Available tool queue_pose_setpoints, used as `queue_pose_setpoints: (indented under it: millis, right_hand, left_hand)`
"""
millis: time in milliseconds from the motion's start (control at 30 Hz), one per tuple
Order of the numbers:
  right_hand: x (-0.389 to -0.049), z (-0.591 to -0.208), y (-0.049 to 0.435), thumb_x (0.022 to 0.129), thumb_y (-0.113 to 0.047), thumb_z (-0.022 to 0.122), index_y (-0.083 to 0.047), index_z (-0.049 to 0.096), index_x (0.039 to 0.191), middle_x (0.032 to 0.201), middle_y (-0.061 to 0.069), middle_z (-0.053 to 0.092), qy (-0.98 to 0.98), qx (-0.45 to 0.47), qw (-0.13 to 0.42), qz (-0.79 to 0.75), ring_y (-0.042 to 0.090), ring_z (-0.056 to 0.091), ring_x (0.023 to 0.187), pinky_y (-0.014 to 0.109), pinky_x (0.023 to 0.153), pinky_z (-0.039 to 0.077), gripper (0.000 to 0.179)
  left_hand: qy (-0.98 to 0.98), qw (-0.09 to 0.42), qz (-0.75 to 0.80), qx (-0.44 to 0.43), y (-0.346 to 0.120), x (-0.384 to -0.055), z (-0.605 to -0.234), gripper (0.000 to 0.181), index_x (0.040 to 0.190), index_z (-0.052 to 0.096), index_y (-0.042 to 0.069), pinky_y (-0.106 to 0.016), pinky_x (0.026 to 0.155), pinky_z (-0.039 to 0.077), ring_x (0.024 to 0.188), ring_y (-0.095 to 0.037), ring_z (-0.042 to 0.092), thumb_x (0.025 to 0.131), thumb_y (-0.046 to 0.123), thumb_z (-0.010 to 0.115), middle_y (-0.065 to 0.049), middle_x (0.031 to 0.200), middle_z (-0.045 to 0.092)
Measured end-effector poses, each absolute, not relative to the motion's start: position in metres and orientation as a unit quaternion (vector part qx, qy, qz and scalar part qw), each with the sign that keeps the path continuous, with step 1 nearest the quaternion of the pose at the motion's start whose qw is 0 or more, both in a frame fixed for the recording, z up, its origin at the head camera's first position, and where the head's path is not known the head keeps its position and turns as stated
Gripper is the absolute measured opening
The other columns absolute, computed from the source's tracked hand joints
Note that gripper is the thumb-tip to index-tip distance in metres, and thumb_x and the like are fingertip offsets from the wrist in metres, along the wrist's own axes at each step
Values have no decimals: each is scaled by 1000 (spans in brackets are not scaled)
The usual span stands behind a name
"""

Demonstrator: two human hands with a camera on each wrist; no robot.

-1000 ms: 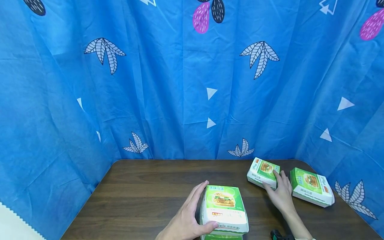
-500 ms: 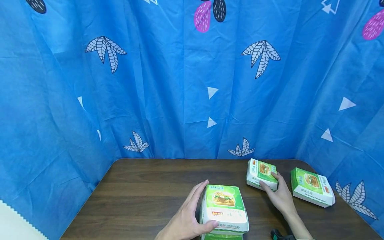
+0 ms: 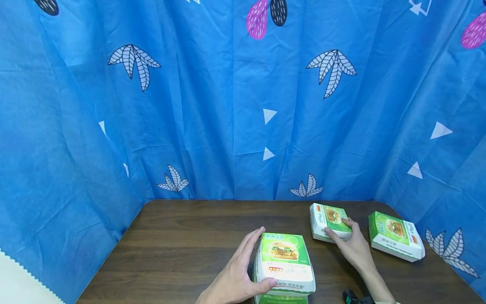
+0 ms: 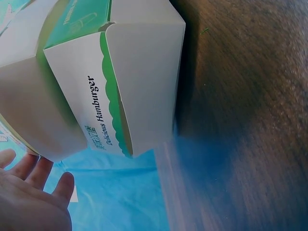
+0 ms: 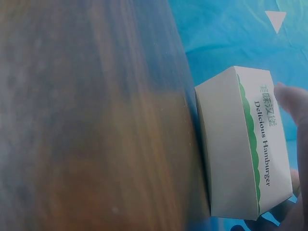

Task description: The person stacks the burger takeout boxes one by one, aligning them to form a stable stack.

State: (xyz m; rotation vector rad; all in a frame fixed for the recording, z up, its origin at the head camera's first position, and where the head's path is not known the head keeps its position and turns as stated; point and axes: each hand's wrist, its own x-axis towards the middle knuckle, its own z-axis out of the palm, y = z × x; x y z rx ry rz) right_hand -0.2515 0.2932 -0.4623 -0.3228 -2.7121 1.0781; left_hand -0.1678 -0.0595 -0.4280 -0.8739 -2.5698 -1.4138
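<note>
In the head view my left hand [image 3: 237, 270] grips the top hamburger box [image 3: 286, 261] of a stack at front centre, thumb on its near face, fingers along its left side. Below it, a second hamburger box [image 3: 282, 299] shows only a green strip; in the left wrist view this lower hamburger box [image 4: 144, 86] lies on the table. Toward the back right, my right hand [image 3: 355, 247] holds another green-and-white hamburger box [image 3: 330, 220] by its right end, the thumb against its near side. In the right wrist view that hamburger box [image 5: 228, 149] sits at table level.
One more hamburger box [image 3: 395, 236] lies tilted in angle to the right of my right hand. The brown wooden table [image 3: 182, 245] ends at a blue patterned curtain [image 3: 212, 105] at the back and sides. A black strap [image 3: 355, 297] is near my right wrist.
The hamburger box under my right hand has slid slightly left and toward me, turning a little. My right hand has shifted with it. My left hand and the stack stay put.
</note>
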Motion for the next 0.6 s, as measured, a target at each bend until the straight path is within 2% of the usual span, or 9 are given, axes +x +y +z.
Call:
queue_pose_setpoints:
  millis: [233, 600]
  right_hand:
    - [-252, -459, 290, 75, -77, 58, -1, 24, 147, 157, 25, 17, -924, -118, 103, 349, 49, 25, 138, 63, 103, 30, 111]
    - [-249, -456, 280, 70, -75, 65, 5, 31, 141, 143, 31, 29, -931, -104, 139, 322, 49, 27, 126, 63, 95, 32, 112]
  left_hand:
    - [-845, 31, -459, -273, -60, -167, -427, 96, 150, 11, 44, -52, 102, 41, 128, -12, 38, 76, 63, 69, 19, 152, 22]
    - [-846, 61, -445, -287, -60, -168, -427, 98, 151, 13, 42, -46, 104, 41, 129, -10, 39, 75, 64, 70, 18, 153, 23]
